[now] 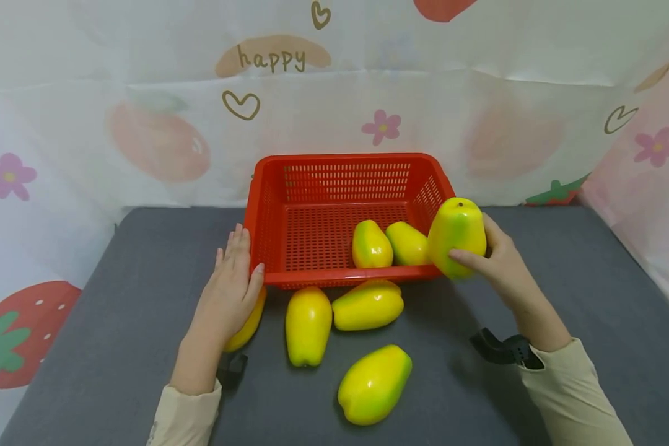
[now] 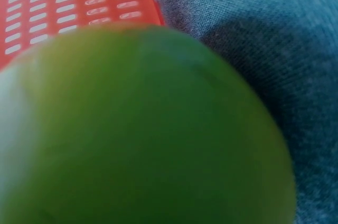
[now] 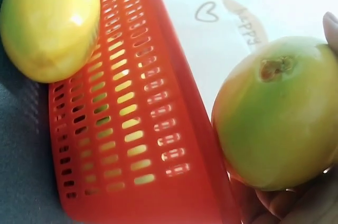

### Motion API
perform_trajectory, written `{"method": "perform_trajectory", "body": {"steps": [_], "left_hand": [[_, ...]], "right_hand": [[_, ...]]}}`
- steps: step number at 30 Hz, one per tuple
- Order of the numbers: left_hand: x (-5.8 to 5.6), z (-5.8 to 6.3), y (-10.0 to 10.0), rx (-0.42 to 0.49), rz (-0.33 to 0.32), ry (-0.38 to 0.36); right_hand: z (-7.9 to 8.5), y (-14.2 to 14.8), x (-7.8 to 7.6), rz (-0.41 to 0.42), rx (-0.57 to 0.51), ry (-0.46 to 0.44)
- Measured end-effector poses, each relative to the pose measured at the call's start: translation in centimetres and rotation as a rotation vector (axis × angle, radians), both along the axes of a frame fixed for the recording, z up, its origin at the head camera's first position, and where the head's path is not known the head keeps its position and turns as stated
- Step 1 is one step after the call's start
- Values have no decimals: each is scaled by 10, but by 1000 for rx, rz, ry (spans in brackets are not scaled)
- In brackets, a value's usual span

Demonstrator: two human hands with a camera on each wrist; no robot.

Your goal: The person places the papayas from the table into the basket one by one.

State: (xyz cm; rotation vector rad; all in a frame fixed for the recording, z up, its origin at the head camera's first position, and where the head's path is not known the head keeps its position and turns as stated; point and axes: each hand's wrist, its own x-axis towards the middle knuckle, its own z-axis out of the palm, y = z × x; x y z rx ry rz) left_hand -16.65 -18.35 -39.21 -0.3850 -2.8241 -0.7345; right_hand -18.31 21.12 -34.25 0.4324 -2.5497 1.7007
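Observation:
My right hand (image 1: 498, 254) grips a yellow-green fruit that looks like a papaya (image 1: 458, 230), thumb in front. It is held up at the front right corner of a red plastic basket (image 1: 312, 277). The right wrist view shows the brown stem scar on this papaya (image 3: 285, 113), close to the basket rim (image 3: 185, 86). My left hand (image 1: 228, 294) lies with straight fingers against the basket's left side. Partly hidden under that hand is another papaya (image 1: 248, 328), whose green surface (image 2: 158, 129) fills much of the left wrist view. Two papayas (image 1: 372, 244) lie inside the basket at the right.
In front of the basket, one papaya (image 1: 308, 326) points toward me and another (image 1: 368, 305) lies sideways. A third papaya (image 1: 375, 385) is nearer on the grey tabletop (image 1: 446, 396). Behind the basket hangs a white printed cloth (image 1: 323, 111).

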Motion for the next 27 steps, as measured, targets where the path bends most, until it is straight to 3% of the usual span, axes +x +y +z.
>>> {"method": "perform_trajectory", "body": {"steps": [8,15,27], "left_hand": [[0,-1,0,-1,-4,9],[-1,-1,0,3,-8,21],[0,-1,0,2,-4,28]], "right_hand": [[0,-16,-11,-34,73,-76],[-2,-24,-15,-71,109,-64],[-4,-31,-16,-62,165,-77]]}}
